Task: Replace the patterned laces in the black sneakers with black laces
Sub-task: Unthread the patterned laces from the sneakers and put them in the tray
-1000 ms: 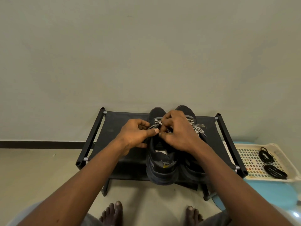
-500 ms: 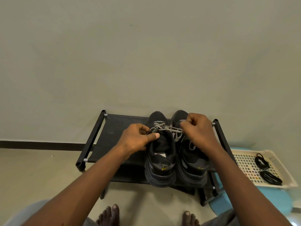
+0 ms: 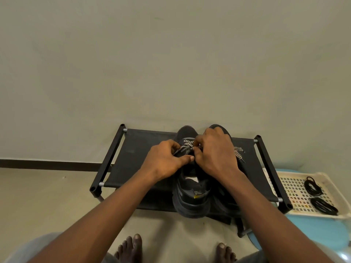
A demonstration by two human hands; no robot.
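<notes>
Two black sneakers stand side by side on a black shoe rack [image 3: 133, 160], heels toward me. The left sneaker [image 3: 191, 196] shows its heel and collar; the right sneaker [image 3: 226, 204] is mostly hidden under my right forearm. A black-and-white patterned lace [image 3: 187, 144] crosses the left sneaker's eyelets. My left hand [image 3: 167, 160] pinches that lace at the shoe's left side. My right hand [image 3: 216, 154] has its fingers curled on the lace at the tongue. A loose patterned lace end [image 3: 239, 154] lies on the rack beyond my right hand. Two coiled black laces [image 3: 312, 186] [image 3: 323, 205] lie in a tray.
A cream perforated tray [image 3: 292, 188] sits on a light-blue stool [image 3: 311, 234] right of the rack. A plain wall rises behind the rack. My bare feet [image 3: 131, 247] rest on the beige floor below it.
My right hand, which had pulled the lace out to the right half a second ago, has come back to the left sneaker's tongue. My left hand stays at the shoe's left side.
</notes>
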